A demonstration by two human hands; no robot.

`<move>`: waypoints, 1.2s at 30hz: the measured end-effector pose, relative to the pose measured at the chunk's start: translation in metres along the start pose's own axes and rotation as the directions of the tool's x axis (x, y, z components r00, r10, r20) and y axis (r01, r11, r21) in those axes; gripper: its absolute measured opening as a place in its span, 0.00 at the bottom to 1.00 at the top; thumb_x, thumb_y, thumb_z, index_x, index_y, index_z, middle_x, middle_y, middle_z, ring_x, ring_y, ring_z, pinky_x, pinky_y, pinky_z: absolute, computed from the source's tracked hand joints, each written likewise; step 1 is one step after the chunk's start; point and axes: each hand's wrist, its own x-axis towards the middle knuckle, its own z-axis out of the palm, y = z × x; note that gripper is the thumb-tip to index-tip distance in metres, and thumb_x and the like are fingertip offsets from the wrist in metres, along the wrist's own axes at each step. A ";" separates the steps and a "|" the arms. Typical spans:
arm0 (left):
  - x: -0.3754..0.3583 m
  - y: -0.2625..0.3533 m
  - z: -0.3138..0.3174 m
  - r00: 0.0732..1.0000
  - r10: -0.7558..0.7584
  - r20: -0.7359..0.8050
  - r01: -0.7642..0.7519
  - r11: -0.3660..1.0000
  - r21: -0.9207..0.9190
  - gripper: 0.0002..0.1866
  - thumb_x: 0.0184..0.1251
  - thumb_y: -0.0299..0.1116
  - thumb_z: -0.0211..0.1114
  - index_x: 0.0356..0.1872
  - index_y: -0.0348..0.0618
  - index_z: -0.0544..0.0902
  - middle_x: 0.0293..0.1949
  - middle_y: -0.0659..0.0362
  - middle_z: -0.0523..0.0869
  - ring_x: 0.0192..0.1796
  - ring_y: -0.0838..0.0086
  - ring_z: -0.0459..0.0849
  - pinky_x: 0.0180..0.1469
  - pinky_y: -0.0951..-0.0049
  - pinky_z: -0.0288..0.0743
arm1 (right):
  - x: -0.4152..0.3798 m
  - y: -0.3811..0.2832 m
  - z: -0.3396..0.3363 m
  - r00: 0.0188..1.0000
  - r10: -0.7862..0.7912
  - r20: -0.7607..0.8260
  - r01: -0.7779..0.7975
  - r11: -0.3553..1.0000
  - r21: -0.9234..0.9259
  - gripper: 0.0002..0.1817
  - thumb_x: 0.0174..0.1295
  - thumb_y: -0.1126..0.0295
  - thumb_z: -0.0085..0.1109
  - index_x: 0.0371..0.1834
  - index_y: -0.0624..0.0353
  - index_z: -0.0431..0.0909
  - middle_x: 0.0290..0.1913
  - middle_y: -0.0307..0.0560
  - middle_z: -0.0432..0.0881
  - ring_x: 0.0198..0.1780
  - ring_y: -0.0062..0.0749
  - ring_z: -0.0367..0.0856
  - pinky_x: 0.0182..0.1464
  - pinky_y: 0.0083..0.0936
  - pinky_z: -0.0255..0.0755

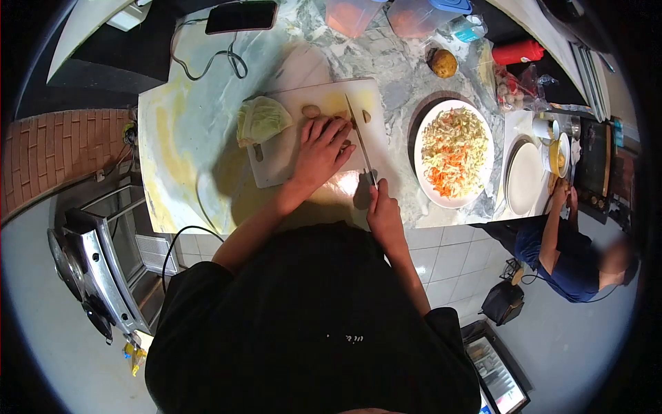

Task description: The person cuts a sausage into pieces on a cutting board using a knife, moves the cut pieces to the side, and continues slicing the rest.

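My right hand [385,215] is wrapped round the handle of a kitchen knife [363,141], its long blade pointing away across the right part of the white cutting board [276,165]. My left hand [323,153] presses down beside the blade, fingers bent over what looks like a piece of potato, mostly hidden under them. A small brown-skinned piece [311,110] lies just beyond the left knuckles. Right of the blade is a cut end piece [366,116]. A cut pale green cabbage [264,121] rests on the board's left side.
A white plate of shredded cabbage and carrot [455,155] stands right of the board. Farther back are a whole potato [443,63], plastic containers [420,17], a phone [241,17] with a cable and a red bottle [517,52]. Another person [565,252] works at far right near plates [524,178].
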 end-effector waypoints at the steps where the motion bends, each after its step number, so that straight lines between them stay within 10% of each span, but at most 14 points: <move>1: 0.000 0.000 0.000 1.000 -0.002 -0.003 0.002 1.000 0.001 0.23 0.67 0.45 0.65 0.59 0.46 0.82 0.59 0.62 0.78 0.64 0.63 0.71 0.70 0.53 0.59 | 0.001 0.000 0.001 1.000 0.002 0.002 -0.002 1.000 -0.003 0.12 0.79 0.60 0.42 0.51 0.59 0.62 0.26 0.74 0.80 0.33 0.76 0.79 0.30 0.66 0.71; 16: 0.001 -0.001 0.001 1.000 -0.025 -0.013 0.025 1.000 0.000 0.24 0.65 0.45 0.66 0.60 0.48 0.81 0.59 0.62 0.78 0.64 0.63 0.71 0.69 0.54 0.60 | 0.013 0.012 0.019 0.999 0.031 -0.022 -0.031 0.999 0.035 0.15 0.80 0.57 0.39 0.51 0.60 0.62 0.25 0.74 0.78 0.34 0.79 0.77 0.30 0.64 0.67; 19: 0.003 0.001 0.001 1.000 -0.023 -0.012 0.023 1.000 -0.002 0.24 0.65 0.45 0.66 0.61 0.48 0.81 0.60 0.63 0.78 0.64 0.63 0.71 0.69 0.54 0.60 | 0.015 0.012 0.011 0.993 -0.091 -0.077 0.100 0.988 0.115 0.18 0.81 0.53 0.37 0.49 0.59 0.64 0.18 0.61 0.75 0.22 0.64 0.79 0.23 0.50 0.68; 21: 0.003 0.001 0.002 0.999 -0.019 -0.027 0.019 1.000 0.000 0.25 0.65 0.45 0.66 0.61 0.48 0.80 0.60 0.63 0.78 0.64 0.63 0.71 0.70 0.55 0.60 | 0.014 0.001 -0.007 0.927 0.186 0.325 -0.321 0.842 0.433 0.21 0.81 0.48 0.36 0.48 0.57 0.65 0.15 0.44 0.68 0.14 0.37 0.71 0.18 0.34 0.63; 25: 0.002 0.001 0.002 0.999 -0.017 -0.032 0.017 1.000 0.014 0.25 0.65 0.45 0.67 0.61 0.48 0.81 0.60 0.63 0.78 0.64 0.63 0.71 0.70 0.54 0.59 | 0.014 0.003 -0.011 0.859 0.183 0.478 -0.453 0.706 0.544 0.24 0.80 0.44 0.34 0.48 0.55 0.65 0.15 0.33 0.61 0.15 0.18 0.63 0.17 0.24 0.58; 27: 0.002 0.000 0.002 0.999 -0.013 -0.034 0.013 1.000 0.018 0.25 0.65 0.45 0.67 0.61 0.48 0.81 0.60 0.63 0.78 0.63 0.63 0.71 0.70 0.54 0.59 | 0.011 0.016 0.007 0.990 0.015 0.138 -0.064 0.932 0.357 0.22 0.80 0.51 0.38 0.60 0.59 0.65 0.24 0.68 0.80 0.25 0.71 0.80 0.23 0.52 0.71; 30: 0.002 0.000 0.003 1.000 -0.018 -0.004 0.018 0.999 0.029 0.24 0.65 0.45 0.67 0.60 0.47 0.81 0.60 0.63 0.78 0.64 0.63 0.71 0.70 0.54 0.59 | -0.001 0.013 0.017 0.999 0.040 -0.028 -0.039 0.999 0.013 0.18 0.80 0.54 0.41 0.55 0.59 0.65 0.24 0.71 0.80 0.30 0.75 0.79 0.26 0.61 0.69; 36: 0.001 0.001 0.003 1.000 -0.017 -0.003 0.017 1.000 0.024 0.23 0.65 0.45 0.67 0.57 0.46 0.82 0.60 0.63 0.78 0.64 0.62 0.71 0.70 0.53 0.58 | -0.016 0.011 0.006 0.991 0.121 0.064 -0.128 0.985 0.114 0.18 0.79 0.56 0.42 0.54 0.61 0.66 0.26 0.73 0.80 0.34 0.76 0.79 0.31 0.63 0.69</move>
